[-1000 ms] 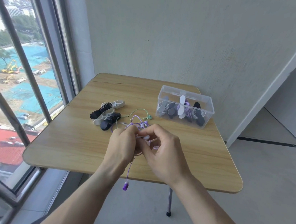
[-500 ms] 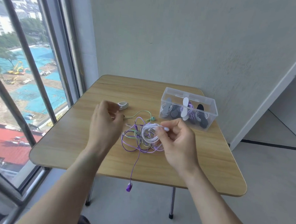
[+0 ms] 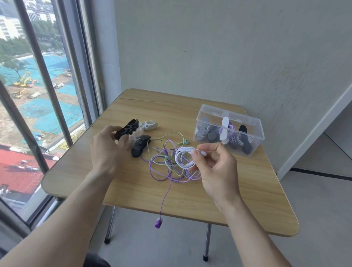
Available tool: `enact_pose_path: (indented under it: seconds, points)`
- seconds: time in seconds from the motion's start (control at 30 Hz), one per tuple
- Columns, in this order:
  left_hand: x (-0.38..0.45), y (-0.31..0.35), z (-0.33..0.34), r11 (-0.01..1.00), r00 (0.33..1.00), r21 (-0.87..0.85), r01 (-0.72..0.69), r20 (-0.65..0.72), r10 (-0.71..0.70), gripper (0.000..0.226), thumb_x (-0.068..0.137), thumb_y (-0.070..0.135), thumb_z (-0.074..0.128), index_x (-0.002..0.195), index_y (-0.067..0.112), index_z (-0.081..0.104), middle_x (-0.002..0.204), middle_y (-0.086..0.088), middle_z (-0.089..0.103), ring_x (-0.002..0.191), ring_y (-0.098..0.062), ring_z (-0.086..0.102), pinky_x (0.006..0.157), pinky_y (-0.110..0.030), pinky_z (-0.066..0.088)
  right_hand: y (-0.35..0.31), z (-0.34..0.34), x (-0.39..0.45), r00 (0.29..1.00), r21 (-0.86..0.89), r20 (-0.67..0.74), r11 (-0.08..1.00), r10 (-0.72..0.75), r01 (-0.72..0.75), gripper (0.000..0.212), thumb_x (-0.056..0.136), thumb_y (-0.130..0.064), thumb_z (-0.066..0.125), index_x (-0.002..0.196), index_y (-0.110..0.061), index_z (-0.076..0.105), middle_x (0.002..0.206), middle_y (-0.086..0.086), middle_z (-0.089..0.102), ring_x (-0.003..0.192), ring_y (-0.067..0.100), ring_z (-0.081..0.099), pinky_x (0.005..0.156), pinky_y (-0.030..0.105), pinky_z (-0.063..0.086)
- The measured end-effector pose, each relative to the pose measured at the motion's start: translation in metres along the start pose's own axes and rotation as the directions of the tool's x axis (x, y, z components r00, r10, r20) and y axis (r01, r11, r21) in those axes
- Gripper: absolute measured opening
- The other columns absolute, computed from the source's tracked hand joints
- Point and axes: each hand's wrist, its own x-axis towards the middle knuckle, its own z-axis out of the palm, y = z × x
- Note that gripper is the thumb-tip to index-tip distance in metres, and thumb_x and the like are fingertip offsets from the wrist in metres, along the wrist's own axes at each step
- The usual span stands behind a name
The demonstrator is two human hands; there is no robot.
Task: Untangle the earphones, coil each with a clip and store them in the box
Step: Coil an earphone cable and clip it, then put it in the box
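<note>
Seemingly at the clipping step, a white earphone coil [image 3: 184, 160] is pinched in the right hand [image 3: 216, 169] above the tangled cords [image 3: 168, 168] while a black clip [image 3: 127, 129] is gripped by the left hand [image 3: 107, 149], so the clip must next be closed around the coil before the box [image 3: 229, 130], at the table's [image 3: 260, 197] far right, is reached.

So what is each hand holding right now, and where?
Left hand grips a black cable clip by its near end. Right hand pinches the coiled white earphone cable at the loop's right side.

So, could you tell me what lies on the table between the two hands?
In the head view, a black clip and tangled purple and green cables lie between the left hand and right hand.
</note>
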Motion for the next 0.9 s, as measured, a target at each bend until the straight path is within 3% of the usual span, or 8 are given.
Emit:
enact_pose_path:
  seconds: [0.13, 0.2, 0.27, 0.37, 0.47, 0.6, 0.9]
  points:
    - [-0.006, 0.016, -0.007, 0.991, 0.994, -0.129, 0.018, -0.104, -0.032, 0.027, 0.1, 0.025, 0.056, 0.123, 0.012, 0.063, 0.097, 0.002, 0.065, 0.089, -0.013, 0.058, 0.075, -0.016, 0.039, -0.002, -0.001, 0.002, 1.0, 0.024, -0.026, 1.0, -0.013, 0.013, 0.01, 0.091, -0.003, 0.07, 0.094, -0.008, 0.062, 0.079, 0.008, 0.068, 0.055, 0.013, 0.066, 0.059, 0.022, 0.053]
    - [-0.009, 0.024, -0.007, 0.951, 0.996, -0.299, 0.084, -0.011, -0.092, 0.028, 0.104, 0.029, 0.049, 0.116, 0.009, 0.063, 0.09, 0.002, 0.066, 0.078, -0.013, 0.06, 0.066, -0.018, 0.043, -0.005, -0.002, 0.005, 1.0, 0.085, -0.023, 0.996, -0.004, 0.006, 0.011, 0.091, -0.002, 0.069, 0.095, -0.009, 0.061, 0.076, 0.004, 0.07, 0.057, 0.016, 0.066, 0.063, 0.027, 0.054]
    - [-0.017, 0.034, -0.006, 0.836, 0.98, -0.515, 0.187, 0.157, -0.122, 0.033, 0.107, 0.03, 0.043, 0.105, 0.007, 0.065, 0.078, 0.001, 0.063, 0.067, -0.015, 0.058, 0.062, -0.028, 0.044, -0.01, -0.002, 0.007, 0.999, 0.226, 0.025, 0.973, 0.04, -0.045, 0.012, 0.091, 0.0, 0.067, 0.095, -0.008, 0.06, 0.071, 0.001, 0.07, 0.06, 0.017, 0.064, 0.066, 0.03, 0.053]
    - [-0.041, 0.055, -0.002, 0.681, 0.948, -0.676, 0.281, 0.304, -0.089, 0.04, 0.109, 0.03, 0.035, 0.093, 0.01, 0.065, 0.064, 0.001, 0.055, 0.054, -0.015, 0.048, 0.052, -0.026, 0.04, -0.02, -0.004, 0.009, 0.982, 0.465, 0.159, 0.87, 0.101, -0.165, 0.014, 0.083, -0.005, 0.065, 0.095, -0.008, 0.058, 0.069, 0.006, 0.067, 0.062, 0.017, 0.062, 0.064, 0.026, 0.054]
    - [-0.066, 0.066, 0.003, 0.69, 0.943, -0.676, 0.261, 0.33, -0.033, 0.042, 0.109, 0.032, 0.033, 0.091, 0.011, 0.065, 0.061, 0.003, 0.054, 0.052, -0.014, 0.045, 0.05, -0.025, 0.038, -0.029, -0.008, 0.009, 0.966, 0.568, 0.242, 0.793, 0.095, -0.22, 0.014, 0.08, -0.004, 0.062, 0.094, -0.008, 0.058, 0.07, 0.009, 0.066, 0.063, 0.016, 0.062, 0.061, 0.023, 0.053]
    - [-0.086, 0.073, 0.008, 0.736, 0.925, -0.634, 0.239, 0.379, 0.027, 0.042, 0.109, 0.031, 0.033, 0.091, 0.01, 0.065, 0.064, 0.001, 0.056, 0.05, -0.012, 0.045, 0.05, -0.022, 0.037, -0.033, -0.012, 0.011, 0.968, 0.634, 0.219, 0.737, 0.12, -0.235, 0.014, 0.079, -0.002, 0.061, 0.092, -0.008, 0.059, 0.07, 0.007, 0.066, 0.062, 0.014, 0.062, 0.056, 0.021, 0.051]
    - [-0.092, 0.078, 0.01, 0.795, 0.902, -0.573, 0.196, 0.424, 0.084, 0.042, 0.108, 0.031, 0.033, 0.09, 0.009, 0.064, 0.057, 0.008, 0.047, 0.046, -0.008, 0.038, 0.045, -0.016, 0.032, -0.03, -0.02, 0.011, 0.968, 0.582, 0.183, 0.775, 0.171, -0.247, 0.019, 0.077, -0.004, 0.066, 0.095, -0.007, 0.061, 0.073, 0.01, 0.065, 0.064, 0.017, 0.061, 0.057, 0.022, 0.052]
